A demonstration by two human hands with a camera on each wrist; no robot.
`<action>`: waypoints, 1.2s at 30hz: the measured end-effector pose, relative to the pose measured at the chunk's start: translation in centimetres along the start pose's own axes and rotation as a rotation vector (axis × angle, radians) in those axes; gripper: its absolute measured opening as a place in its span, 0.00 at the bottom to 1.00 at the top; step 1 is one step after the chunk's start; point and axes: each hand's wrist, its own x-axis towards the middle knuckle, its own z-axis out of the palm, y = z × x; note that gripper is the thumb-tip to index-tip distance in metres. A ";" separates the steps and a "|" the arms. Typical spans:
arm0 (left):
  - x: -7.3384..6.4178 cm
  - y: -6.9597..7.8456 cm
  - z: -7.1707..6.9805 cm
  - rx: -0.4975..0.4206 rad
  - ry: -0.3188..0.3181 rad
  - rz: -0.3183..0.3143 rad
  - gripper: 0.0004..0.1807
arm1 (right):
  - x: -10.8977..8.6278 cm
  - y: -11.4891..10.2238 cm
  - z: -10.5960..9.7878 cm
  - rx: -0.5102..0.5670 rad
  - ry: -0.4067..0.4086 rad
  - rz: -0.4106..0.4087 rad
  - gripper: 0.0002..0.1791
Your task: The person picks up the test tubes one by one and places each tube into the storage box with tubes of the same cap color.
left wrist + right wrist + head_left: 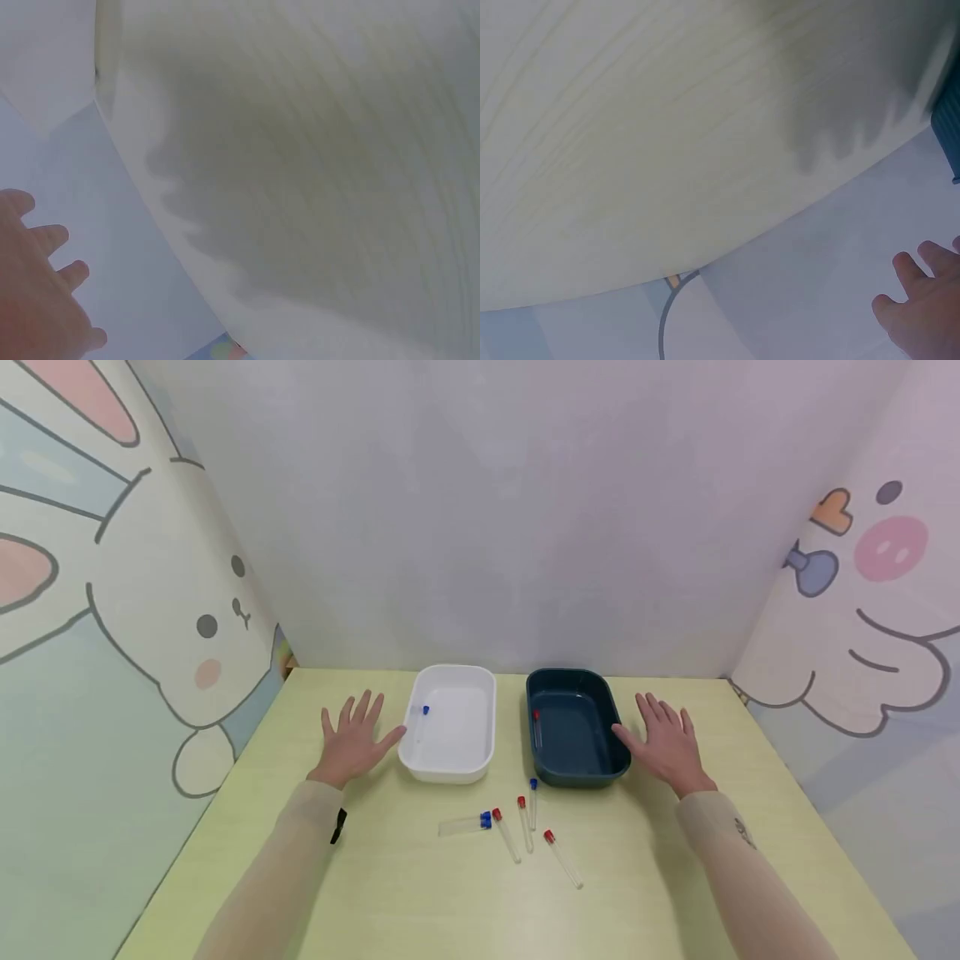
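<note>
My left hand (354, 745) is held with fingers spread, its thumb tip at the left rim of a white tub (450, 770). On the other side my right hand (663, 747) spreads its fingers too, the thumb overlapping the right rim of a dark blue tub (577, 777). Neither hand holds anything. A blue-capped tube (426, 710) lies in the white tub, and a red-capped tube (536, 716) in the dark one. In front are red-capped test tubes (506, 835), a blue-capped test tube (533, 804) and, further left, clear tubes with blue caps (485, 821).
The pale wooden table (390, 893) ends at a plain light backdrop (480, 527). Cartoon-printed panels stand left (150, 610) and right (862, 652). Both wrist views show mostly tabletop with the hands' shadows; a corner of the dark tub (949, 120) appears in the right one.
</note>
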 end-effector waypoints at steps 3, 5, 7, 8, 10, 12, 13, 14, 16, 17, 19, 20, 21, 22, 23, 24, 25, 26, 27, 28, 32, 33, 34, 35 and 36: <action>0.2 0.1 0.0 -0.002 -0.009 0.007 0.51 | 0.0 -0.4 -0.3 0.003 0.004 -0.007 0.51; 0.4 0.2 0.0 -0.008 -0.007 0.011 0.51 | 0.0 -0.7 -0.6 0.003 0.006 -0.015 0.51; 0.5 0.3 -0.1 -0.014 0.002 0.017 0.50 | 0.1 -1.2 -0.9 0.000 0.012 -0.028 0.51; 0.5 0.3 -0.1 -0.020 0.006 0.019 0.50 | 0.2 -1.5 -1.1 0.000 0.016 -0.035 0.50; 0.5 0.4 -0.1 -0.034 0.011 0.027 0.50 | 0.3 -2.0 -1.4 -0.002 0.028 -0.045 0.49; 0.6 0.5 -0.1 -0.045 0.009 0.031 0.50 | 0.3 -2.4 -1.7 -0.002 0.037 -0.054 0.48; 0.5 0.5 -0.2 -0.051 0.005 0.031 0.50 | 0.3 -2.6 -1.8 0.001 0.038 -0.057 0.48; 0.5 0.5 -0.2 -0.051 0.001 0.030 0.50 | 0.3 -2.8 -1.9 0.002 0.039 -0.061 0.48; 0.4 0.5 -0.3 -0.052 -0.005 0.025 0.50 | 0.4 -3.2 -1.9 0.001 0.040 -0.073 0.48; 0.3 0.5 -0.4 -0.050 -0.006 0.024 0.50 | 0.4 -3.4 -1.8 0.000 0.043 -0.080 0.47; 0.2 0.4 -0.5 -0.055 -0.007 0.023 0.50 | 0.5 -3.9 -1.8 0.001 0.050 -0.093 0.47; 0.1 0.3 -0.6 -0.060 -0.007 0.023 0.50 | 0.5 -4.1 -1.8 0.000 0.055 -0.099 0.46; 0.0 0.2 -0.6 -0.065 -0.006 0.024 0.50 | 0.5 -4.4 -1.7 -0.002 0.059 -0.106 0.46; 0.0 0.2 -0.6 -0.071 -0.004 0.024 0.50 | 0.5 -4.6 -1.8 -0.004 0.063 -0.112 0.45; 0.0 0.2 -0.6 -0.076 -0.003 0.024 0.50 | 0.6 -4.8 -2.0 -0.007 0.067 -0.119 0.45; 0.0 0.2 -0.6 -0.082 -0.003 0.024 0.50 | 0.6 -5.0 -2.1 -0.008 0.071 -0.126 0.45; 0.0 0.1 -0.5 -0.087 -0.001 0.025 0.50 | 0.6 -5.2 -2.2 -0.008 0.077 -0.131 0.44; 0.1 0.1 -0.5 -0.093 -0.001 0.025 0.50 | 0.6 -5.5 -2.3 -0.007 0.081 -0.137 0.44; 0.1 0.0 -0.4 -0.099 -0.002 0.026 0.50 | 0.6 -5.7 -2.4 -0.008 0.086 -0.145 0.43; 0.1 0.0 -0.4 -0.107 -0.001 0.026 0.50 | 0.6 -5.9 -2.5 -0.005 0.091 -0.153 0.43; 0.0 0.1 -0.4 -0.165 -0.010 0.033 0.49 | 0.5 -7.0 -2.7 0.005 0.093 -0.182 0.43; -0.1 0.1 -0.4 -0.179 -0.013 0.036 0.49 | 0.5 -7.2 -2.7 0.007 0.090 -0.190 0.43; -0.2 0.1 -0.4 -0.201 -0.017 0.035 0.49 | 0.4 -7.5 -2.7 0.011 0.086 -0.196 0.43; -0.3 0.2 -0.4 -0.223 -0.023 0.034 0.49 | 0.3 -7.7 -2.7 0.012 0.082 -0.202 0.42; -0.4 0.2 -0.4 -0.243 -0.026 0.035 0.49 | 0.2 -8.0 -2.7 0.015 0.078 -0.208 0.42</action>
